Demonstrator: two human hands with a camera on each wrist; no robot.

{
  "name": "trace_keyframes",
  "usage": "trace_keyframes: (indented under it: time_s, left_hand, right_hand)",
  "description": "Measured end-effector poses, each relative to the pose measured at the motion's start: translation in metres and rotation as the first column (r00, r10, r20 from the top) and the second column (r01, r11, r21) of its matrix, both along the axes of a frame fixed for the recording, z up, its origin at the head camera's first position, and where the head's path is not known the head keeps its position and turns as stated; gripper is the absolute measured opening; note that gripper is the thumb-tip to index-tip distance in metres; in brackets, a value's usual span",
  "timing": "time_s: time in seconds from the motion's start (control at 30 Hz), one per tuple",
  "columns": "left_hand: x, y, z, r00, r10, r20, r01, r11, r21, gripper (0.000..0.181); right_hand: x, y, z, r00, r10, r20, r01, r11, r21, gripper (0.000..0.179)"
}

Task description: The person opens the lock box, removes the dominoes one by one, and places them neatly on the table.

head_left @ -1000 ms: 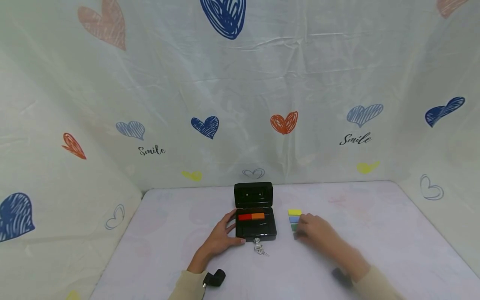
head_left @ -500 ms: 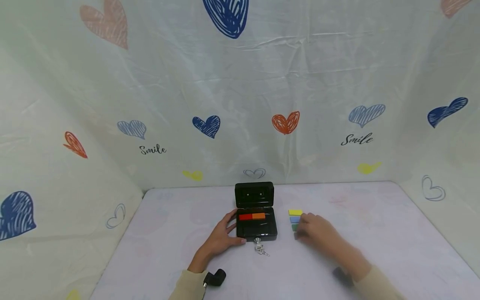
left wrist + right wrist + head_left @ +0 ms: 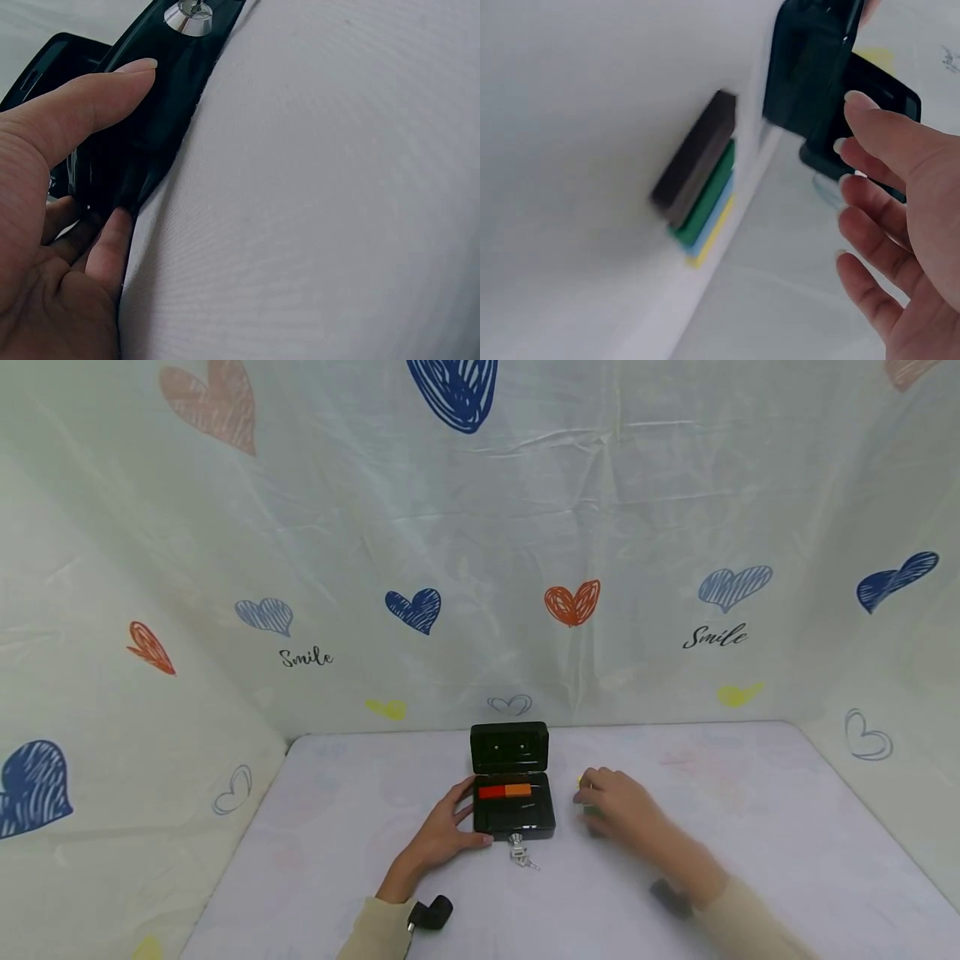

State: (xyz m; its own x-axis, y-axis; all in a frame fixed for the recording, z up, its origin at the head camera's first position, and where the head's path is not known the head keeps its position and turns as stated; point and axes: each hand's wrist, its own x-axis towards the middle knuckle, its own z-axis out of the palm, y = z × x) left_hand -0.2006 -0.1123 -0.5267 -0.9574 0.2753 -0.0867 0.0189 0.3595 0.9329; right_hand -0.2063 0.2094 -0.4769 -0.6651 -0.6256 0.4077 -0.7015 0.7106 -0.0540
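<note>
A black cash box [image 3: 513, 820] stands with its lid [image 3: 509, 747] raised, a red block [image 3: 492, 792] and an orange block [image 3: 517, 790] lying end to end inside. My left hand [image 3: 444, 837] holds its left front corner, thumb on the front face and fingers along the side. Loosely bent and holding nothing, my right hand [image 3: 628, 808] hovers over a row of blocks right of the box, mostly covering them in the head view. The right wrist view shows them side by side: a dark block [image 3: 697, 154], a green one [image 3: 705, 196], a blue one [image 3: 708, 216] and a yellow one [image 3: 712, 234].
Keys [image 3: 521, 854] hang from the silver lock [image 3: 190, 19] on the box's front. All stands on a white table [image 3: 337, 802], backed by a white curtain [image 3: 450, 527] printed with hearts. A black wrist device [image 3: 431, 912] sits at the left sleeve.
My right hand has shifted slightly away from me and to the left, now hiding the blue block and most of the yellow one in the head view. My left hand stays on the box.
</note>
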Motion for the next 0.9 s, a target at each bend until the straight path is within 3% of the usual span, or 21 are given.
trace_keyframes:
  time_s: [0.17,0.47,0.9]
  left_hand:
    - [0.0,0.0,0.001,1.0,-0.005,0.002,0.005,1.0,0.007,0.104]
    - [0.001,-0.001,0.002,1.0,-0.009,0.011,0.009,1.0,0.018,0.103]
    - [0.001,-0.004,0.004,1.0,-0.026,0.014,0.025,0.998,0.051,0.102]
  right_hand:
    - [-0.008,-0.018,0.003,0.999,0.019,-0.048,-0.019,1.0,0.017,0.024]
    - [-0.016,-0.049,0.002,0.999,0.019,-0.034,-0.018,0.999,0.044,0.027]
    - [-0.027,-0.075,-0.002,0.998,0.001,0.062,-0.005,0.998,0.056,0.026]
